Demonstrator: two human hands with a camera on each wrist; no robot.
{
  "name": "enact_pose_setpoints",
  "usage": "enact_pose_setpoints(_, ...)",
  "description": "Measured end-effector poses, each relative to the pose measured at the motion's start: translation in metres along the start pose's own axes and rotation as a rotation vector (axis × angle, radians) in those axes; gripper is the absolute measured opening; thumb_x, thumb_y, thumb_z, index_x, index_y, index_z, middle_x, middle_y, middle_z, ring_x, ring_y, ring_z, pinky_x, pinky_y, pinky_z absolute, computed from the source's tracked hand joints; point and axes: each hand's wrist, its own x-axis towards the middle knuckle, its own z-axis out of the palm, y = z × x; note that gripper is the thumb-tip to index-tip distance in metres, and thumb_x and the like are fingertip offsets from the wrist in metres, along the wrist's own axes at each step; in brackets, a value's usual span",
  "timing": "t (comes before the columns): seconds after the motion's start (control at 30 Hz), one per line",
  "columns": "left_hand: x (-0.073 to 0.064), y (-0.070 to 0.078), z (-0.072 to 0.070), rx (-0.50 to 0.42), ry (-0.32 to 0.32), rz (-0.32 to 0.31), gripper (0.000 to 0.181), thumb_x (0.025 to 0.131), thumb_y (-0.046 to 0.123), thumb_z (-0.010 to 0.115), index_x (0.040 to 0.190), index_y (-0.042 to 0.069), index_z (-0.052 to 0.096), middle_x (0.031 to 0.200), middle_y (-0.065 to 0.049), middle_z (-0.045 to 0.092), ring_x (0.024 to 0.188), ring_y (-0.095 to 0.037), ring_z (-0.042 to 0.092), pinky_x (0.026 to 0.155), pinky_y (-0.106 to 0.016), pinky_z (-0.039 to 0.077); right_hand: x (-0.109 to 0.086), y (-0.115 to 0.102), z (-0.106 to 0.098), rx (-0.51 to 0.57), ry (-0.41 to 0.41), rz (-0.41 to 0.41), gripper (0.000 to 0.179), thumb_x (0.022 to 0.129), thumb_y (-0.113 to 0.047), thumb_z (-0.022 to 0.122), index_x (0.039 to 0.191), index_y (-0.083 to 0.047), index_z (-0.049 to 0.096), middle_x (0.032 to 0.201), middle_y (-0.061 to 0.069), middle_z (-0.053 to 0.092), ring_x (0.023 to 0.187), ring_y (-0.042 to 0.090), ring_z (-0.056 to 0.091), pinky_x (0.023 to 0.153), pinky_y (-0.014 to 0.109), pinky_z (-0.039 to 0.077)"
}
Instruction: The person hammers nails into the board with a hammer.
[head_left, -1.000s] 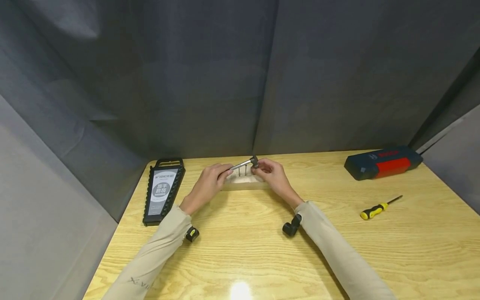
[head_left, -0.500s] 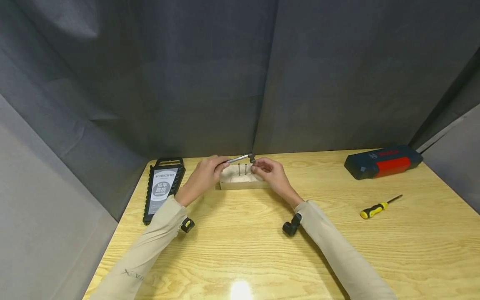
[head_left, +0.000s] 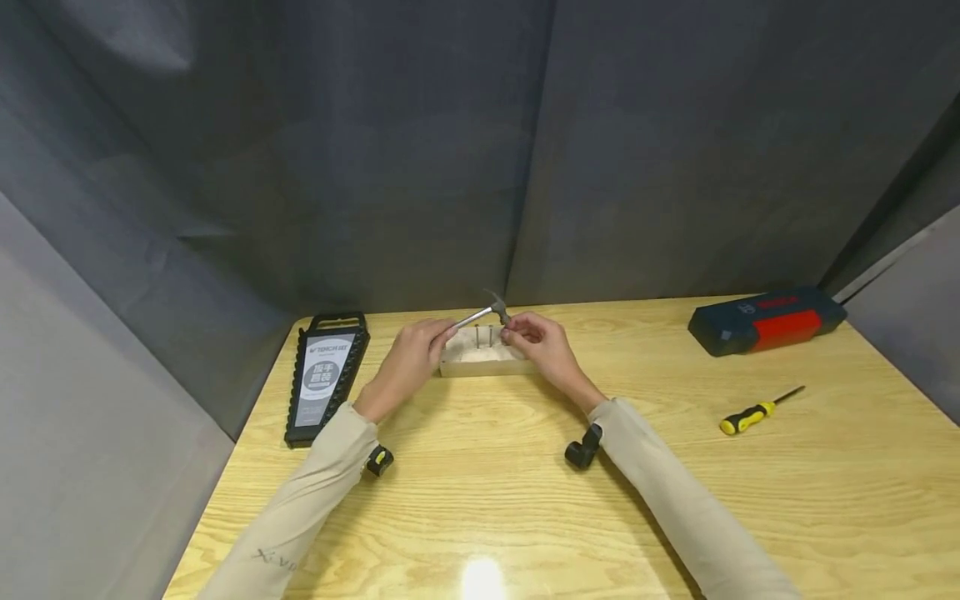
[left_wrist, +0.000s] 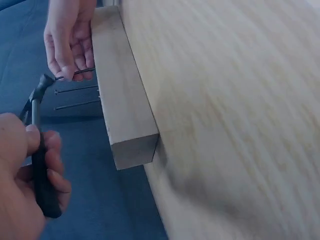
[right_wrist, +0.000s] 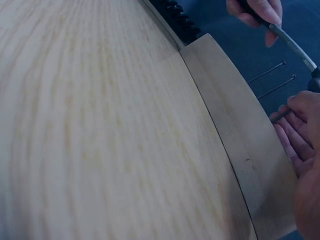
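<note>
My left hand (head_left: 405,362) grips a small claw hammer (left_wrist: 36,107) by its dark handle, fingers curled round it. The hammer's head is close to the head of a nail (left_wrist: 84,71); I cannot tell whether they touch. My right hand (head_left: 552,357) pinches that nail between thumb and finger, its point at the top of a pale wooden block (head_left: 483,367). Two more nails, a nearer one (left_wrist: 77,104) and one beside it (left_wrist: 75,90), stand upright in the block, left of the pinched nail.
A black wrench rack (head_left: 325,383) with a printed card lies at the left of the wooden table (head_left: 480,483). To the right are a yellow-and-black screwdriver (head_left: 753,417) and a dark blue and red case (head_left: 768,321). A dark curtain (head_left: 405,167) hangs behind the table.
The hammer's head has risen slightly and tilted, so its claw now shows pointing up and back. My left hand has shifted a little left. The right hand keeps its place at the nail.
</note>
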Motion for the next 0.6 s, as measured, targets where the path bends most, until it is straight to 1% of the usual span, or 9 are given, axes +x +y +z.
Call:
enact_pose_setpoints(0.03,-0.0012,-0.0003,0.0019,0.021,-0.012,0.004,0.022,0.107,0.009,0.06,0.118,-0.005,0.074,0.101,-0.018,0.076,0.083,-0.026,0.07,0.072,-0.039,0.058,0.0006,0.0,0.0,-0.002,-0.003,0.001,0.022,0.101,-0.001,0.068,0.119,0.012,0.068,0.115,0.03,0.071,0.106,0.042,0.069,0.084,0.015,0.054)
enact_pose_setpoints(0.07,-0.0015,-0.0003,0.0031,0.028,-0.005,0.006,0.022,0.107,0.009,0.06,0.118,-0.004,0.074,0.104,-0.017,0.076,0.088,-0.027,0.072,0.075,-0.041,0.059,0.0012,0.0004,-0.0001,-0.003,-0.004,0.003,0.023,0.101,-0.001,0.069,0.119,0.012,0.068,0.115,0.03,0.071,0.106,0.041,0.069,0.084,0.015,0.054)
enact_pose_setpoints(0.1,-0.0015,-0.0002,0.0036,0.02,0.016,0.006,0.022,0.107,0.009,0.06,0.117,-0.003,0.075,0.104,-0.017,0.076,0.089,-0.028,0.071,0.076,-0.042,0.058,0.001,-0.0001,-0.0003,-0.001,-0.003,0.004,0.023,0.101,-0.002,0.069,0.12,0.012,0.068,0.115,0.03,0.071,0.106,0.04,0.069,0.084,0.015,0.054)
enact_pose_setpoints(0.17,-0.0015,0.0002,0.0032,0.002,0.053,0.012,0.021,0.107,0.009,0.061,0.117,-0.002,0.075,0.102,-0.016,0.075,0.085,-0.028,0.069,0.073,-0.044,0.057,0.0005,-0.0009,-0.0001,-0.008,0.005,-0.001,0.023,0.101,-0.005,0.07,0.119,0.009,0.069,0.114,0.028,0.071,0.105,0.037,0.07,0.084,0.014,0.053)
enact_pose_setpoints(0.23,-0.001,0.0003,0.0031,-0.01,0.07,0.024,0.021,0.106,0.009,0.062,0.118,-0.002,0.075,0.102,-0.016,0.075,0.084,-0.027,0.068,0.071,-0.043,0.056,-0.0003,-0.0018,-0.0003,-0.009,0.011,-0.007,0.022,0.101,-0.007,0.071,0.118,0.007,0.07,0.113,0.025,0.072,0.103,0.032,0.07,0.084,0.014,0.053)
enact_pose_setpoints(0.33,-0.0017,-0.0004,0.0048,-0.009,0.056,0.032,0.021,0.105,0.009,0.064,0.119,-0.002,0.075,0.102,-0.015,0.075,0.084,-0.027,0.068,0.071,-0.041,0.056,-0.0008,-0.0017,-0.0013,-0.005,0.017,-0.024,0.021,0.1,-0.01,0.073,0.115,0.004,0.071,0.111,0.023,0.074,0.099,0.024,0.071,0.084,0.016,0.054)
enact_pose_setpoints(0.4,-0.0029,-0.0008,0.0067,-0.001,0.041,0.03,0.021,0.105,0.009,0.064,0.119,-0.002,0.075,0.105,-0.016,0.075,0.088,-0.026,0.07,0.074,-0.04,0.058,-0.001,-0.0012,-0.0019,-0.004,0.017,-0.036,0.019,0.1,-0.01,0.073,0.114,0.003,0.072,0.109,0.021,0.075,0.097,0.019,0.071,0.084,0.017,0.055)
enact_pose_setpoints(0.57,-0.005,0.0008,0.0086,0.011,0.028,0.018,0.022,0.106,0.01,0.064,0.121,-0.001,0.075,0.104,-0.015,0.075,0.083,-0.023,0.068,0.071,-0.037,0.057,-0.0013,0.0009,-0.0025,-0.016,0.013,-0.053,0.016,0.099,-0.011,0.074,0.111,0.0,0.073,0.107,0.017,0.076,0.093,0.012,0.071,0.083,0.02,0.056)
enact_pose_setpoints(0.6,-0.0045,0.002,0.0075,0.009,0.03,0.019,0.022,0.106,0.01,0.063,0.121,-0.001,0.075,0.102,-0.015,0.075,0.078,-0.022,0.065,0.068,-0.036,0.055,-0.0015,0.0013,-0.0023,-0.015,0.013,-0.053,0.015,0.099,-0.012,0.074,0.111,-0.001,0.073,0.106,0.016,0.076,0.093,0.012,0.071,0.083,0.02,0.056)
